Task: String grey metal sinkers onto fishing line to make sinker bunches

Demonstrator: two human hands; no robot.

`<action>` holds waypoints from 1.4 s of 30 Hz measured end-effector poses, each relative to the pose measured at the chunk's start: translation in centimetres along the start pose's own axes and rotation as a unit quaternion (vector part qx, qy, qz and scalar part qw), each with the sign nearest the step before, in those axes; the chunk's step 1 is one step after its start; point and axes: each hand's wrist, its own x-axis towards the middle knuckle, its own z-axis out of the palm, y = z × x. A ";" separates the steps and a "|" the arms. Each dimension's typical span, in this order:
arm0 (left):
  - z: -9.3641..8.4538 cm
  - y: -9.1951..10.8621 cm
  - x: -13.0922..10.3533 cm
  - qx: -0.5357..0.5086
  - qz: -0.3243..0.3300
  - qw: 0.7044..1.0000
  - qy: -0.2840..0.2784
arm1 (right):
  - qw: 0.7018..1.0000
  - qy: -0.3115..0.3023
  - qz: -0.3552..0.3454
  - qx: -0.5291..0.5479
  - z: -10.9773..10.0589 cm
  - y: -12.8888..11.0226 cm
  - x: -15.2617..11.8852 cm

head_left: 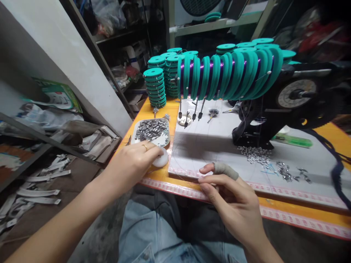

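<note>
My left hand, a ring on one finger, is at the left of the table with its fingers bent down and together. It covers part of a white round object, beside a white tray of small grey metal cylinders. Its fingertips are hidden, so what they hold cannot be made out. Over the table's front edge, my right hand pinches a thin clear line between thumb and fingers. One of its fingers wears a grey wrap. Fine line loops across the white board.
A row of green spools with purple line sits on a black machine; dark weighted pins hang below. Stacked spools stand behind. Small metal parts and a green cutter lie at the right. A small white dish is near the pins.
</note>
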 end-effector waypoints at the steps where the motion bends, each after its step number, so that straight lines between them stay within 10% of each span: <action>1: 0.0 -0.1 -0.1 -0.002 0.002 1.000 0.004 | 1.000 0.001 -0.001 0.002 0.0 0.0 0.0; 35: 0.0 -2.1 0.3 -0.088 -0.028 0.995 -0.040 | 1.000 0.006 0.005 0.003 0.1 0.0 0.2; 42: -2.6 -0.2 -0.5 -0.191 -0.136 0.964 0.126 | 1.000 0.005 0.000 0.007 0.1 0.0 0.1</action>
